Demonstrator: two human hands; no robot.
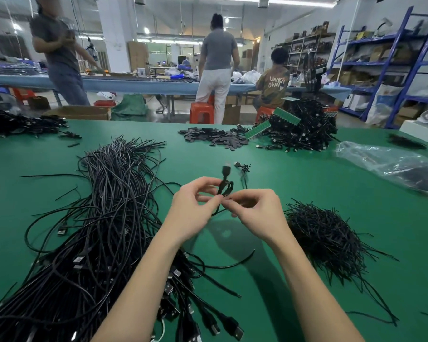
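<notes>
Above the green table both my hands hold one black USB cable folded into a small loop, its plug end blurred and pointing up. My left hand pinches the loop from the left. My right hand pinches it from the right with curled fingers. The cable's loose tail hangs down to the table between my wrists. A large heap of loose black USB cables lies to the left. A pile of thin black twist ties lies to the right.
A small tied cable lies just beyond my hands. Further back are small black flat pieces, a heap of bundled cables with green strips, and a clear plastic bag at right. Three people work at a blue table behind.
</notes>
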